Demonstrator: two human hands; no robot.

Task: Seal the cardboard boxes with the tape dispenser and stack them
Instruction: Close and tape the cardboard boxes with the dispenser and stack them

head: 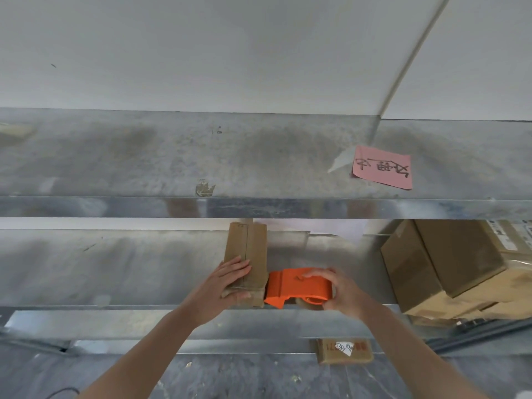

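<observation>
On the middle shelf (115, 272), at its near edge, a narrow cardboard box (250, 249) lies with its long side running far to near. The left hand (229, 280) lies flat on the box's top, fingers straight and thumb across the near end, pressing it down. The right hand (339, 292) is clamped round the orange tape dispenser (290, 286), whose front end touches the near right corner of the box. The hands are apart, with the dispenser between them. To the right, well apart, stand stacked boxes (443, 263).

Risks noted:
- The box sits at the shelf's near edge. A pull on the tape toward the person could drag it off if the left hand's pressure slackens.
- The left thumb lies near the dispenser's front end and could be nicked or taped over.
- The box is narrow, so a tilted dispenser could lay the tape off the seam or wrinkle it.

Whether tape is already stuck to the box cannot be told.
</observation>
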